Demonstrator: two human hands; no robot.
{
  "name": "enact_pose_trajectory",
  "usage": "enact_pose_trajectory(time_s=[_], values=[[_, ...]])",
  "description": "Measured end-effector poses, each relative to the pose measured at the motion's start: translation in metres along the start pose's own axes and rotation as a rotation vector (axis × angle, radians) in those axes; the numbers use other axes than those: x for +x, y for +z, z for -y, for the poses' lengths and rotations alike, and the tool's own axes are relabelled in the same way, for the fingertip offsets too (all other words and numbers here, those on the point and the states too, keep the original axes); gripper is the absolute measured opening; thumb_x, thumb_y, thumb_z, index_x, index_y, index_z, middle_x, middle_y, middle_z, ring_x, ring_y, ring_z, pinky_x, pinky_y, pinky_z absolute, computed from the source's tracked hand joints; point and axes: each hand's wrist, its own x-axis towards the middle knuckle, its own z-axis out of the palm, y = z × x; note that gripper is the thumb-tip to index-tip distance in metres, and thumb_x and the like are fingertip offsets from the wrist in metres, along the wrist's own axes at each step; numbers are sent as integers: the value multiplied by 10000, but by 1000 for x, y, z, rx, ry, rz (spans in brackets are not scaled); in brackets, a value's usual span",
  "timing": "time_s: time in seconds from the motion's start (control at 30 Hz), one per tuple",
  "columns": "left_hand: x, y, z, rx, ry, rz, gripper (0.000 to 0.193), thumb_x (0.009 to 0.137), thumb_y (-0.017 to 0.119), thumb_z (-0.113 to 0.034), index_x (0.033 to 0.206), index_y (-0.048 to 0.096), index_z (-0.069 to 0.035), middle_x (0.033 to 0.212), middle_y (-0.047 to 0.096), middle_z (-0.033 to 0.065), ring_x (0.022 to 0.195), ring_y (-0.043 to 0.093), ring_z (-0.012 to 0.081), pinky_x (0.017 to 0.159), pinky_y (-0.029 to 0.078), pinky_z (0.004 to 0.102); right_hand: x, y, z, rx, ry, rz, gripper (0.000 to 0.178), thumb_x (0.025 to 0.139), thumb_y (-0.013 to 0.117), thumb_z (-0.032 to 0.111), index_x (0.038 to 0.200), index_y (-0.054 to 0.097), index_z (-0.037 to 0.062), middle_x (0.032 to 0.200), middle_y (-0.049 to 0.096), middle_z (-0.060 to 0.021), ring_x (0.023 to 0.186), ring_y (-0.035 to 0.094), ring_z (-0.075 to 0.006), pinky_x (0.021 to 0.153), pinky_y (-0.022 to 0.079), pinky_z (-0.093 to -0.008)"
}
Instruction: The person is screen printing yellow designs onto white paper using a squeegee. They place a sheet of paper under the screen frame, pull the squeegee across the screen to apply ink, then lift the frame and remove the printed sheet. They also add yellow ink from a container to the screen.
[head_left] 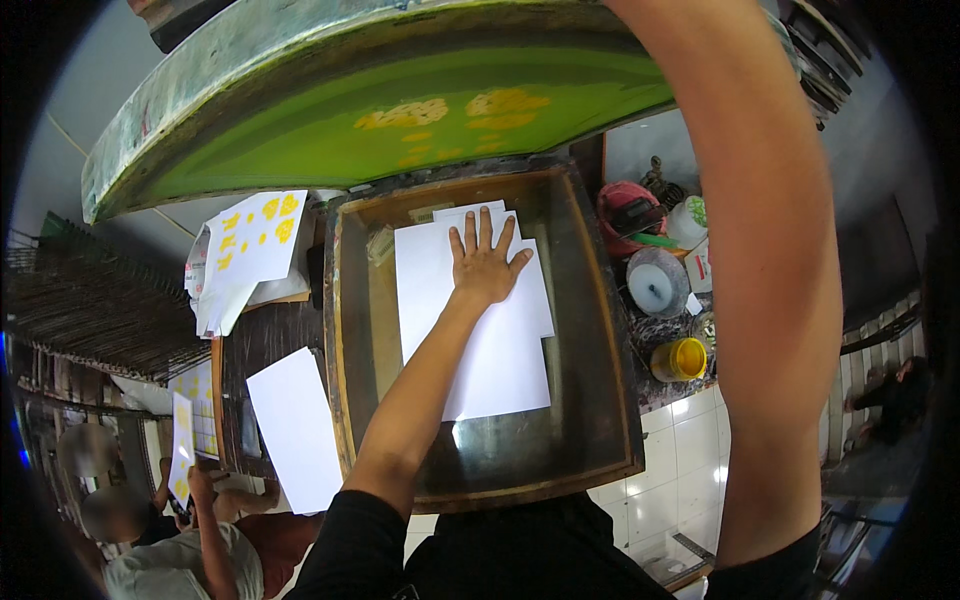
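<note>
My left hand (pixel 485 270) lies flat, fingers spread, on several overlapping white paper sheets (pixel 500 375). The sheets rest on a glass-topped wooden printing table (pixel 612 350) directly in front of me. Above its far side a large screen-printing frame (pixel 250 70) is tilted up, its green mesh (pixel 300 155) showing yellow flower-like patches. My right arm (pixel 765 230) reaches up along the right side toward the frame's raised edge. The right hand itself is cut off by the top of the picture, so its grip is hidden.
Left of the table lie blank white sheets (pixel 300 425) and sheets printed in yellow (pixel 258 240). At the right stand a jar of yellow ink (pixel 680 360), a white round tub (pixel 652 287) and a pink basket (pixel 622 200). Another person's hand holds a printed sheet (pixel 182 445) at lower left.
</note>
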Motion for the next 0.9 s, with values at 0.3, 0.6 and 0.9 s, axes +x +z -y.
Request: enact_pose_trajectory(time_s=[0.3,0.6,0.9], values=[[-124,-112,4,-1137,334,-412,684,1088,396,-499,1558,368,-4,1442,605,177,1375,536,332,1202,337,416,-71,-39,31,538,230,245,309,985,571,169,1122,657,-94,974,708,-284,907,705,-408,879,544,-484],[-373,-54,26,-1934,-213,77,352,1034,585,-218,1153,653,106,1107,720,300,868,753,353,885,600,480,-238,85,78,361,248,305,451,864,761,200,1213,535,27,1156,627,-187,1137,569,-408,980,411,-490],[-377,29,31,-2386,-599,263,460,919,513,-78,1313,522,161,1389,592,306,1269,623,386,1095,500,495,-333,159,106,332,226,814,534,787,827,253,1183,555,20,1092,627,-194,1039,598,-380,914,426,-482]])
